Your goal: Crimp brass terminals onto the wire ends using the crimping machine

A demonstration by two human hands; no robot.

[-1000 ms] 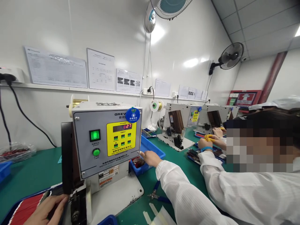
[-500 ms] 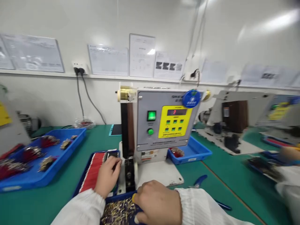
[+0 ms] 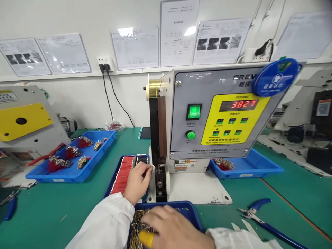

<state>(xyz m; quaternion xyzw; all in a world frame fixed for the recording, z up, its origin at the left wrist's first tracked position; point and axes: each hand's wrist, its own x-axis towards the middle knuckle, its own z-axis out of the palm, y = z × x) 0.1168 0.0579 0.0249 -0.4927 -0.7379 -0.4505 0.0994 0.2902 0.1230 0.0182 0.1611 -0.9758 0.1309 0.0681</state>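
A grey crimping machine [image 3: 223,114] with a yellow panel reading 3827 stands in front of me. My left hand [image 3: 137,181] rests closed over a dark blue tray [image 3: 114,180] of red wires, its fingers pinched at the machine's black head [image 3: 159,181]; what they hold is hidden. My right hand [image 3: 176,230], with a yellow cot on one finger, lies in a blue tray [image 3: 190,211] of small metal terminals at the near edge, fingers curled down into them.
A blue tray [image 3: 77,171] with red wire bundles sits at the left beside a grey and yellow machine [image 3: 23,121]. Another blue tray [image 3: 254,167] lies right of the machine. Blue-handled cutters [image 3: 259,214] lie on the green mat. Another machine [image 3: 308,117] stands at far right.
My view has swung left from the co-worker and closed in on the machine. My right hand came back from the right tray to the near tray. The counter reads 3827.
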